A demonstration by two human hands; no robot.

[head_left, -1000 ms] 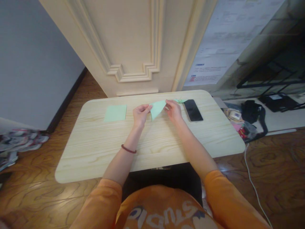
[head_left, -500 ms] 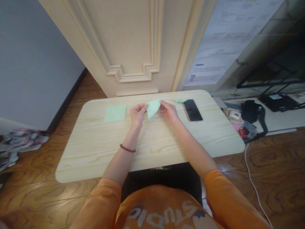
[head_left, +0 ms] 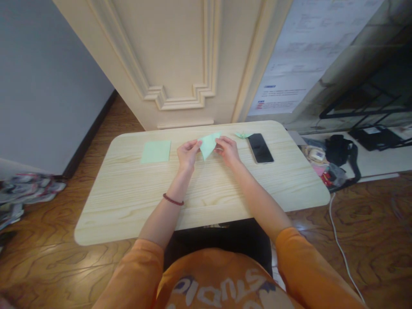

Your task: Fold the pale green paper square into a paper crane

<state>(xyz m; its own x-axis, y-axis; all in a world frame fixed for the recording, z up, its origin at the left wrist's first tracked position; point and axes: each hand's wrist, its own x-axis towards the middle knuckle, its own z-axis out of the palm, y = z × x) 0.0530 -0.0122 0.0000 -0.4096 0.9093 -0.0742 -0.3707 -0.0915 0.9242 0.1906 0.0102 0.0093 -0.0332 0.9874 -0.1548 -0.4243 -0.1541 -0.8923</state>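
Observation:
A pale green paper folded into a triangle (head_left: 208, 145) is held up over the far middle of the light wooden table (head_left: 135, 197). My left hand (head_left: 187, 154) pinches its left corner. My right hand (head_left: 228, 150) pinches its right side. Both hands have their fingers closed on the paper, and its point hangs down between them. A red bead bracelet sits on my left wrist.
A flat green paper square (head_left: 156, 151) lies at the table's far left. A small folded green paper figure (head_left: 243, 135) and a black phone (head_left: 260, 148) lie at the far right. Bags and a white cable (head_left: 341, 244) are on the floor to the right. A cream door stands behind.
Both hands carried the folded paper a little to the left, then stayed there. The triangle is held narrower and tilted slightly differently than one second ago.

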